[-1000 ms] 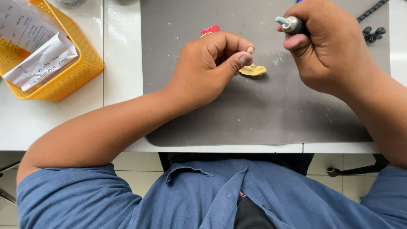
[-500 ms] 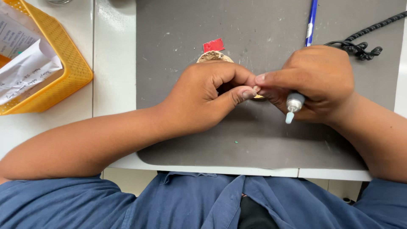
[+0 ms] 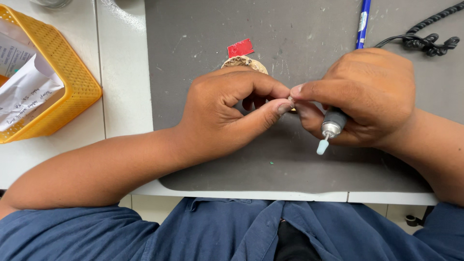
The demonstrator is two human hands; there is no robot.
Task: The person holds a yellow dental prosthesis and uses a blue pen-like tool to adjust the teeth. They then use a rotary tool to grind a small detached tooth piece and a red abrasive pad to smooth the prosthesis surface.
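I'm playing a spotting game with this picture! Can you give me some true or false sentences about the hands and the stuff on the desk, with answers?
1. The right hand holds a small rotary tool with a pale tip pointing toward the person. True.
2. The yellow basket sits on the grey mat. False: it sits on the white table, left of the mat.
3. Both hands' fingertips meet around a tiny piece. True; the left hand pinches it.
4. The blue pen is in the left hand. False: it lies on the mat.

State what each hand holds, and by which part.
Right hand grips a rotary handpiece around its barrel, tip pointing toward the person. Both hands' fingertips pinch a tiny piece, mostly hidden; left hand holds nothing else visible.
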